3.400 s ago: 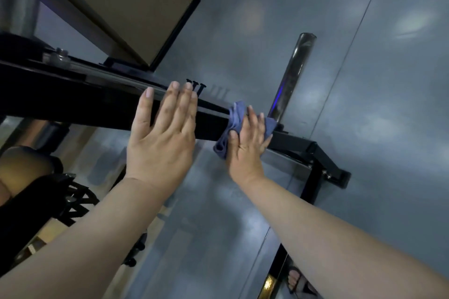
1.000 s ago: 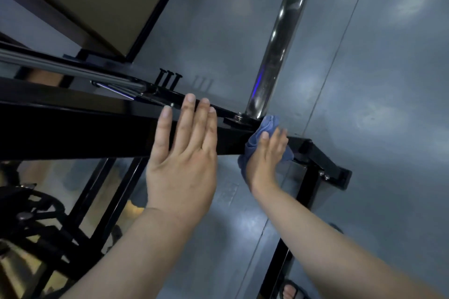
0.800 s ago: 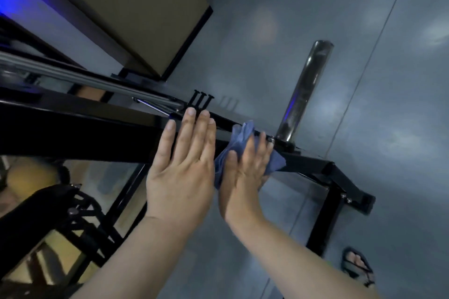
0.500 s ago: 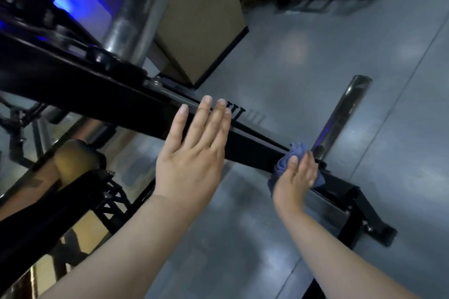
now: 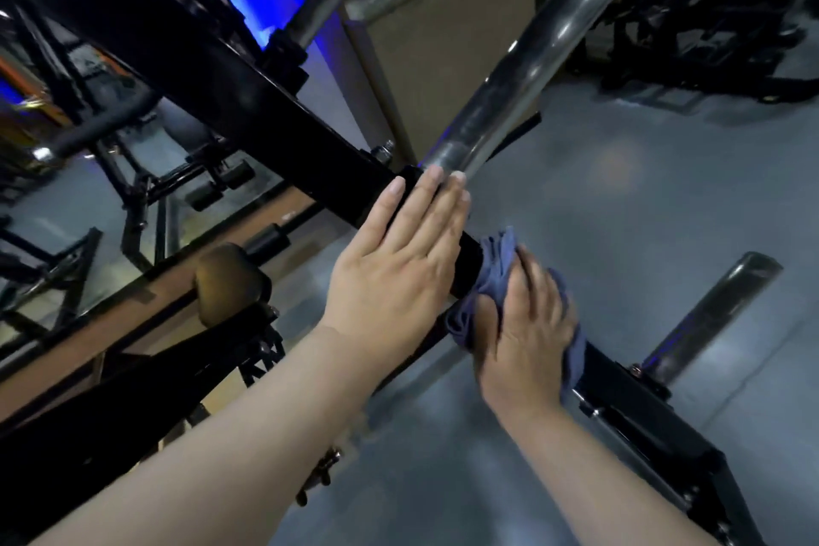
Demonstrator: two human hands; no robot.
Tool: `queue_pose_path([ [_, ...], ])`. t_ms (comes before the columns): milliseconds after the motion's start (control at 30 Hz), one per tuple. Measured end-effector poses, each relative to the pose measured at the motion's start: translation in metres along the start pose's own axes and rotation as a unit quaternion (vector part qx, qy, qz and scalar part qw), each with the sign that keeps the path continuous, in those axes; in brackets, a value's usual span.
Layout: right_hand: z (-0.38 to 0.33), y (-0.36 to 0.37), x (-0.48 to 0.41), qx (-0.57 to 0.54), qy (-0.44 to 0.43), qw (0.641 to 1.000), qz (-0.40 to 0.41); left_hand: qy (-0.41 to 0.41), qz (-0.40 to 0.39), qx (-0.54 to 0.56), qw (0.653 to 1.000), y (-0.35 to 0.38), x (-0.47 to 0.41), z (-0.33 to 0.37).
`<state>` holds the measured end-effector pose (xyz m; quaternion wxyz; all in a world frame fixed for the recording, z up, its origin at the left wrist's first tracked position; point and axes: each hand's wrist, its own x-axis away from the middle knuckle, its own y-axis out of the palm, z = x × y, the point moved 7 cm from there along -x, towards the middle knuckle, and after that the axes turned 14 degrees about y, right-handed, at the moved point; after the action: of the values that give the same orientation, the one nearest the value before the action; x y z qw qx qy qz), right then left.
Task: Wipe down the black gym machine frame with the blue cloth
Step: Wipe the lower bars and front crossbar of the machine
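Observation:
The black gym machine frame (image 5: 248, 102) runs as a thick beam from upper left down to lower right. My left hand (image 5: 399, 253) lies flat on the beam with straight fingers, its fingertips at the base of a chrome peg. Just to the right, my right hand (image 5: 525, 326) presses the bunched blue cloth (image 5: 492, 266) against the beam. The cloth bulges out above and beside the palm. The beam under both hands is hidden.
A long chrome peg (image 5: 527, 67) rises from the beam above my left hand. A shorter chrome peg (image 5: 709, 315) stands at the right. A brown pad (image 5: 230, 284) sits below left. Other black machines (image 5: 709, 13) stand on the grey floor (image 5: 620, 191) behind.
My right hand has slid the cloth back up the beam until it sits beside my left hand. The view has swung up, bringing the long chrome peg and background machines into sight.

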<state>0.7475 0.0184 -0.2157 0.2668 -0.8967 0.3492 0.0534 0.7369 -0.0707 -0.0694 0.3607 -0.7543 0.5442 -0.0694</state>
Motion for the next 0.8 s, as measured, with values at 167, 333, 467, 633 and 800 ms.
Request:
queue_pose_path([
  [167,0.035,0.004,-0.006,-0.055,0.102,0.993,0.023,0.010,-0.005,-0.013,1.000,-0.002,0.002,-0.005],
  [333,-0.041,-0.005,-0.007,-0.045,0.069,0.997,0.007,0.005,-0.006,-0.009,1.000,-0.006,0.002,-0.014],
  [467,-0.060,-0.006,-0.011,-0.015,-0.043,0.998,-0.032,-0.012,-0.006,-0.021,1.000,-0.015,0.003,-0.032],
  [633,0.009,-0.005,-0.003,-0.002,-0.018,0.999,-0.030,-0.001,-0.015,-0.040,0.999,-0.028,0.015,-0.056],
  [800,-0.038,-0.004,0.002,-0.031,-0.025,0.999,-0.015,-0.012,-0.016,-0.059,0.998,-0.045,0.022,-0.096],
])
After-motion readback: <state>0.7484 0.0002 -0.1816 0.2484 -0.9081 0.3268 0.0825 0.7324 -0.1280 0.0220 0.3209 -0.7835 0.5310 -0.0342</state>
